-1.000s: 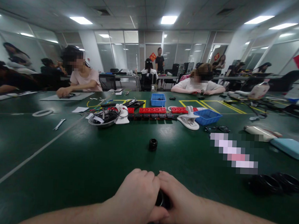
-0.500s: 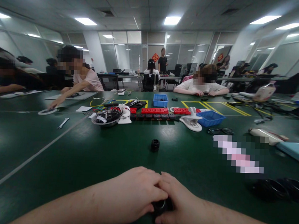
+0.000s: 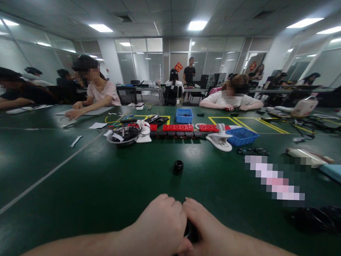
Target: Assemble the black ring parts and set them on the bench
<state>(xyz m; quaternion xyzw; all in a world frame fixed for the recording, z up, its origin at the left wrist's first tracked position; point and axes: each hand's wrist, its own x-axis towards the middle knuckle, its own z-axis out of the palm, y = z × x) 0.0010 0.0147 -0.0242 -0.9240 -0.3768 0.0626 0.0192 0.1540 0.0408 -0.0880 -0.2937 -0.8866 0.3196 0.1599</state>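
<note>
My left hand (image 3: 164, 225) is curled closed at the bottom middle, its thumb pressed in low beside a black round part. My right hand (image 3: 202, 228) wraps around that black round part (image 3: 192, 232), which looks like a lens barrel. Most of it is hidden between both hands, so I cannot make out its exact kind. Just beyond them a small black ribbed cylinder (image 3: 178, 167) stands upright on the green table (image 3: 124, 171), touched by neither hand.
Two black rings (image 3: 315, 218) lie at the right. Farther back are glasses (image 3: 253, 150), blue bins (image 3: 244, 137), a white clamp base (image 3: 220, 139), a red-and-black row of parts (image 3: 177, 127) and a metal bowl (image 3: 122, 137). A wrench (image 3: 75, 141) lies left. Co-workers sit across the table.
My left hand has turned and its fingers have curled tighter against the black part. My right hand stays around it. The co-worker at left has drawn an arm in.
</note>
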